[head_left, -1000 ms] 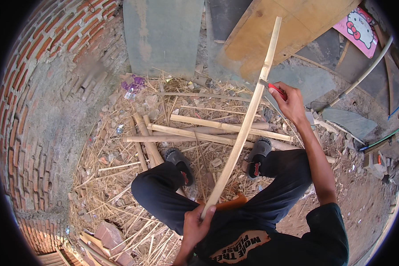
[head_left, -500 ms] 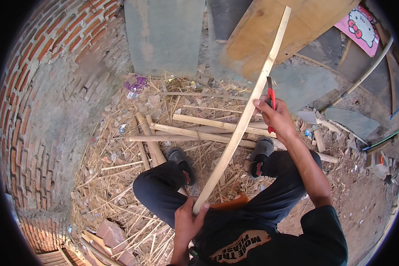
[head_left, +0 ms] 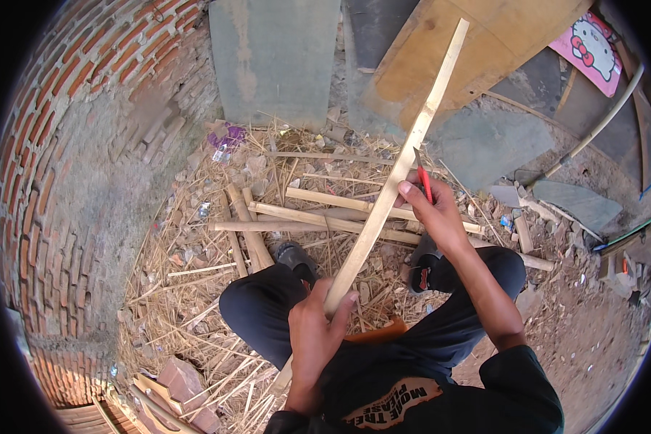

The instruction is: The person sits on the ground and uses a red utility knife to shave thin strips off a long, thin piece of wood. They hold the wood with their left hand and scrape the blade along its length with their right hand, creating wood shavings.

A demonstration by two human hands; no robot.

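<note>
A long pale bamboo strip [head_left: 377, 215] slants across the middle, from the upper right down to my lap. My left hand [head_left: 315, 330] is closed round its lower part, and the strip's end sticks out below the wrist. Farther up, my right hand [head_left: 439, 215] is closed with a red box cutter [head_left: 424, 185] in its grip. Its thumb lies against the strip. The cutter's dark blade points up along the strip's right edge; whether it touches the wood I cannot tell.
Several bamboo pieces [head_left: 318, 218] lie crossed on the straw-littered ground beyond my shoes. A brick wall [head_left: 47, 195] curves along the left. Grey boards [head_left: 275, 65] and a brown panel [head_left: 477, 43] lean at the back. Under me is something orange [head_left: 380, 330].
My left hand has shifted up the strip, whose lower end now shows below it. The right hand has moved left and slightly nearer, and the cutter has tilted leftward.
</note>
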